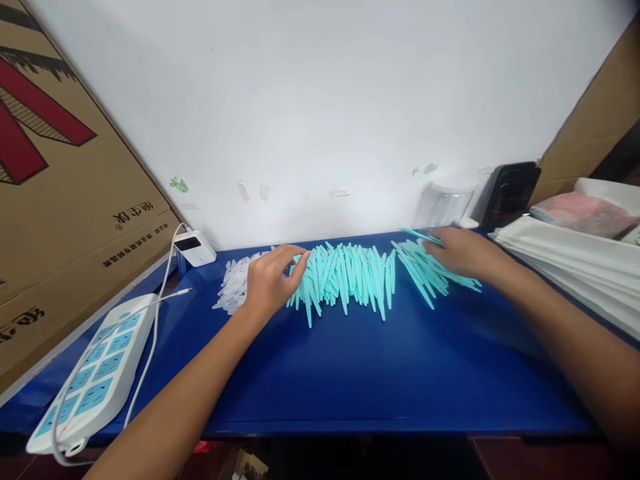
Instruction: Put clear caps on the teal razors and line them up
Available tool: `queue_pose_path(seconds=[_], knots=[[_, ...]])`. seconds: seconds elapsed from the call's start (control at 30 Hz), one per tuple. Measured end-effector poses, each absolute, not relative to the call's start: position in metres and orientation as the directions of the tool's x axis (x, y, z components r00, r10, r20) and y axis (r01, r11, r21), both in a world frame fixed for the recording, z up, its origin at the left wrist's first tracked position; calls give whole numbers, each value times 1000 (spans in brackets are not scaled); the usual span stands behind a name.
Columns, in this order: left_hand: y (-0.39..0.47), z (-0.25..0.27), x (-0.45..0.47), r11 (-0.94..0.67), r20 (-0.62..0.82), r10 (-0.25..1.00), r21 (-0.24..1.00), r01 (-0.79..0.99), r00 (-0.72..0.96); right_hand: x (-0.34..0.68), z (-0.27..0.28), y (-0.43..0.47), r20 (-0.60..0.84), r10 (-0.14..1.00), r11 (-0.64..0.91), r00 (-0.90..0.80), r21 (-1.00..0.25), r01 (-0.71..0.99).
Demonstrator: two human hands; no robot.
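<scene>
A row of slim teal plastic sticks with tapered ends (pixel 345 273) lies across the middle of the blue table. At its left end is my left hand (pixel 273 277), its thumb and fingertips pinched together; what they hold, if anything, is hidden. Partly behind that hand spreads a pile of small translucent white plastic pieces (pixel 233 287). Over on the right, my right hand (pixel 457 252) is closed on a teal stick (pixel 417 234), which points out to the left. Below it lies a second, looser pile of teal sticks (pixel 425 273).
A white power strip (pixel 100 373) and a cable lie at the left, near a small white device with a dark display (pixel 195 248). A clear container (pixel 450 200) and a black object (pixel 510 193) stand against the wall. White stacked trays (pixel 565 247) are at right; a cardboard box (pixel 85 167) at left.
</scene>
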State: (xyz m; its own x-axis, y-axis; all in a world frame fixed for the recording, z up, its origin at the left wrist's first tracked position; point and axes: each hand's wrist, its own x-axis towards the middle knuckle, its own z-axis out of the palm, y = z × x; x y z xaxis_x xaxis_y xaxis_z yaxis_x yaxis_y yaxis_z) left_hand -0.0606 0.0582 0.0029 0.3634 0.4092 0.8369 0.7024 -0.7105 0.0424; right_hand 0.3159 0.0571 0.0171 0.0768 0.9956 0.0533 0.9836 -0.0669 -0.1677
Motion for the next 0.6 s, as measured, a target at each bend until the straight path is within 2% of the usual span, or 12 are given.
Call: queue_pose_path(seconds=[0.13, 0.3, 0.4, 0.5, 0.6], knots=[[64, 0, -66, -644, 788, 488, 35, 764, 376, 320, 14, 56, -8, 980, -197, 196, -31, 980], [65, -4, -65, -590, 741, 559, 40, 806, 372, 315, 18, 46, -37, 964, -264, 265, 41, 964], [67, -4, -67, -557, 701, 609, 45, 829, 372, 320, 21, 45, -55, 960, -272, 273, 39, 962], [69, -2, -70, -515, 673, 651, 52, 856, 351, 319, 25, 46, 3, 963, -271, 271, 13, 963], [71, -1, -72, -462, 652, 692, 71, 884, 309, 305, 24, 46, 36, 982, -181, 185, -84, 980]])
